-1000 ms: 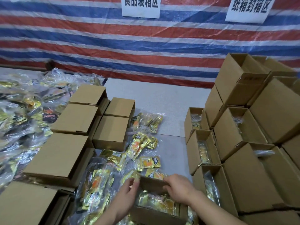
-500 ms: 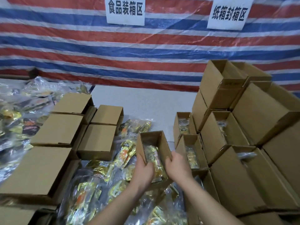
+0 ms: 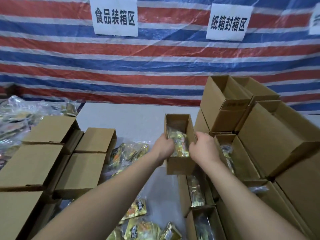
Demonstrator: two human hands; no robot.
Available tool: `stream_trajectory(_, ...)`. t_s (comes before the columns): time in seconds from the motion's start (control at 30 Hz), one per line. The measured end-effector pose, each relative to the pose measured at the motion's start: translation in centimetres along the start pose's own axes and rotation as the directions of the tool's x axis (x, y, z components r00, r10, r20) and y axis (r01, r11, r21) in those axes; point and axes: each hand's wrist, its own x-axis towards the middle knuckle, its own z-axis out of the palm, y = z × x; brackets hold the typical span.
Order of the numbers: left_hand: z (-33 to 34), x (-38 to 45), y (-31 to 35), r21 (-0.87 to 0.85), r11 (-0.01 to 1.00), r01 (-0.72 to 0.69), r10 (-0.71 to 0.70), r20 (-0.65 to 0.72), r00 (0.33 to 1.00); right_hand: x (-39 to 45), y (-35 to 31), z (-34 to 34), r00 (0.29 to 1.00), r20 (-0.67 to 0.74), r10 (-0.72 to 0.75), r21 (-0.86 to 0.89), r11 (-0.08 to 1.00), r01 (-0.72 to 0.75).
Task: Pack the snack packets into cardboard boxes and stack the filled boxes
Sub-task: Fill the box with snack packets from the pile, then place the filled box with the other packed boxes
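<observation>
Carrying a filled cardboard box (image 3: 179,163) toward the stack of filled boxes (image 3: 242,163) on the right, by the look of it: the stacking step of the task. Gripping the box's left wall with the left hand (image 3: 164,147), fingers curled over the rim and dipping inside; gripping its right wall with the right hand (image 3: 201,150), thumb outside and fingers curled over the edge. Holding the box open-topped and raised off the grey desk (image 3: 131,118), just beside the nearest open box of the stack, with gold snack packets (image 3: 178,141) showing inside.

Judging the next move: needing a free spot in the row on the right, then lowering the box level so that no packet slides out, and releasing both grips only once seated.

Lying loose on the desk below the arms, more packets (image 3: 136,227) waiting for packing. Standing at left, closed boxes (image 3: 41,163).

Hard to tell: how full the held box is, its near wall covering the lower part. Cut off at the frame's edges: the stack's right side and the bagged packets at far left (image 3: 19,116).
</observation>
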Motion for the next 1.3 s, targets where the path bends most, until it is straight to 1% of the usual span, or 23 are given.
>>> stream_trajectory(0.13,1.7,4.2,2.5,-0.020,0.999,0.028,-0.027,0.065,0.998,4.7,0.2,-0.8,0.993,-0.050,-0.106,-0.219,0.971,0.093)
stream_trajectory(0.2,2.4,6.2,3.3,-0.011,0.999,0.038,-0.036,0.086,0.996,6.5,0.6,-0.5,0.990,-0.041,-0.134,-0.283,0.952,0.118)
stream_trajectory(0.27,3.1,7.8,3.8,0.004,0.998,0.056,-0.056,0.087,0.995,7.9,0.9,-0.2,0.991,-0.017,-0.129,-0.319,0.940,0.117)
stream_trajectory(0.37,3.9,9.8,4.0,0.038,0.997,0.071,-0.074,0.091,0.993,9.6,1.7,0.7,0.996,0.035,-0.084,-0.316,0.944,0.090)
stream_trajectory(0.6,5.2,12.5,3.4,0.100,0.989,0.107,-0.118,0.107,0.987,10.7,3.7,2.5,0.998,0.017,-0.064,-0.263,0.962,0.066)
stream_trajectory(0.7,5.7,12.6,3.0,0.109,0.986,0.126,-0.139,0.127,0.982,10.7,4.2,2.9,0.997,0.028,-0.077,-0.263,0.961,0.082)
stream_trajectory(0.8,6.0,12.4,2.3,0.078,0.986,0.145,-0.155,0.154,0.976,10.5,4.5,2.9,0.992,0.080,-0.100,-0.270,0.956,0.118)
stream_trajectory(0.87,6.0,12.4,2.1,0.054,0.988,0.145,-0.151,0.160,0.975,10.4,4.5,3.0,0.989,0.104,-0.103,-0.270,0.954,0.128)
stream_trajectory(1.0,6.1,12.2,2.1,0.071,0.990,0.121,-0.131,0.149,0.980,9.9,4.3,3.2,0.988,0.125,-0.088,-0.240,0.964,0.116)
stream_trajectory(1.13,6.0,11.8,2.3,0.079,0.992,0.097,-0.108,0.152,0.983,9.4,4.5,3.4,0.987,0.115,-0.113,-0.307,0.941,0.143)
stream_trajectory(1.23,6.0,11.7,2.5,0.077,0.991,0.109,-0.119,0.137,0.983,9.3,4.4,3.2,0.987,0.123,-0.102,-0.274,0.952,0.133)
stream_trajectory(1.3,6.0,11.7,2.7,0.109,0.989,0.100,-0.114,0.132,0.985,9.3,4.4,3.1,0.986,0.131,-0.104,-0.270,0.953,0.137)
